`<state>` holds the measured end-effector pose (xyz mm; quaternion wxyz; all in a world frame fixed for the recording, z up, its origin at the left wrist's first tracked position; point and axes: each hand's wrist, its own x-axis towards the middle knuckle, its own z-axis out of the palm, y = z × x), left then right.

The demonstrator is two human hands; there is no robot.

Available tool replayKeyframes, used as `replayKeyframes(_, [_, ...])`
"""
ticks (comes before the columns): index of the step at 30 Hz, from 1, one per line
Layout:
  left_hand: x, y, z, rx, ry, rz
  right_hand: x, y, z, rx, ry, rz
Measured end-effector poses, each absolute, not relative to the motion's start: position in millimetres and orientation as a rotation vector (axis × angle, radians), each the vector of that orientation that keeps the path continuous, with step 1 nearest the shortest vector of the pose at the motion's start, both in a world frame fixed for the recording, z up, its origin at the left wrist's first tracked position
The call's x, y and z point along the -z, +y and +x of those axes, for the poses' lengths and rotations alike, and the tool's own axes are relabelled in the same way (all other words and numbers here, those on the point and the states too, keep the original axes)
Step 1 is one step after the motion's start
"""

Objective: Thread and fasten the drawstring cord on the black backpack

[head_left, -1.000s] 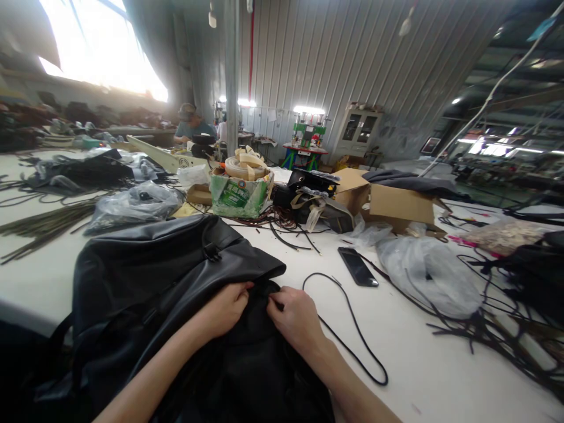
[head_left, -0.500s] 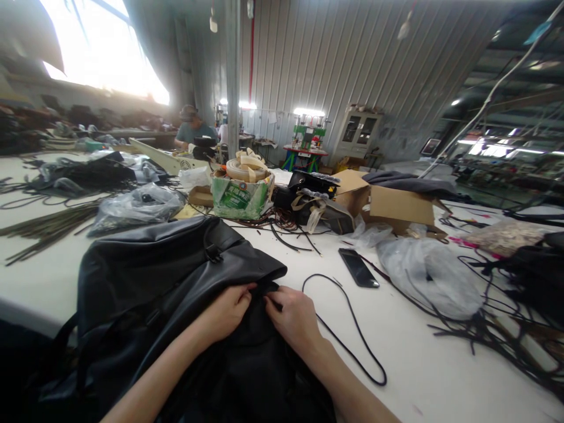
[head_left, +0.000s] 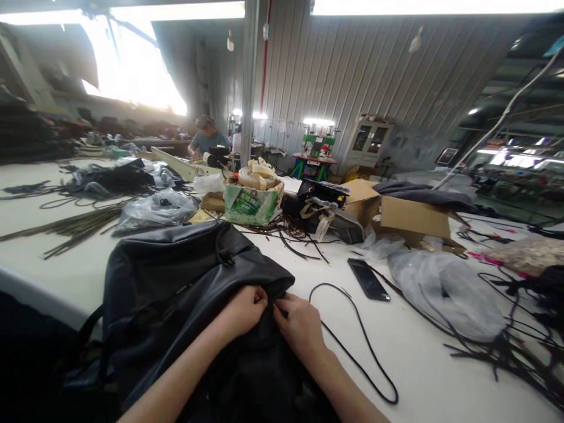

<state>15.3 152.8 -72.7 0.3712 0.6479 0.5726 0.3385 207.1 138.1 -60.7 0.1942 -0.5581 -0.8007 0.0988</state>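
Our black bag [head_left: 176, 267] lies at our edge of the white table [head_left: 423, 370], its long flap edge slanting up rightward, corner pointing right. Near that corner, our left hand [head_left: 245, 308] and right hand [head_left: 302, 326] pinch its dark fabric.

The window [head_left: 132, 67] glares white at upper left, overhead tubes [head_left: 436, 7] blow out, edges blur.

You can read no word or number for certain. Near your twelve o'clock, slightly toward eleven, a green-and-white container [head_left: 263, 212] faces you with pale characters [head_left: 247, 202] printed on its green side and a small round emblem [head_left: 254, 192] beside them, all too blurred to decipher.
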Motion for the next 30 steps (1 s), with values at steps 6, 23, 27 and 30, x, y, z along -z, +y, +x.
replayKeyframes(6, [70.5, 148.7, 29.8, -0.952, 1.539, 1.633, 60.2, 137.5, 205.6, -0.296, -2.246, -1.554])
replayKeyframes(23, [74.9, 151.6, 26.6, -0.975, 1.468, 1.512, 66.0, 136.9, 207.1, -0.343, -2.185, -1.531])
replayKeyframes(27, [75.1, 152.9, 34.3, -0.981, 1.597, 1.611, 66.2, 137.2, 207.3, -0.367, -2.176, -1.526])
replayKeyframes(30, [73.3, 150.1, 39.9, -0.974, 1.643, 1.725, 64.9, 135.9, 206.9, -0.386, -2.177, -1.512])
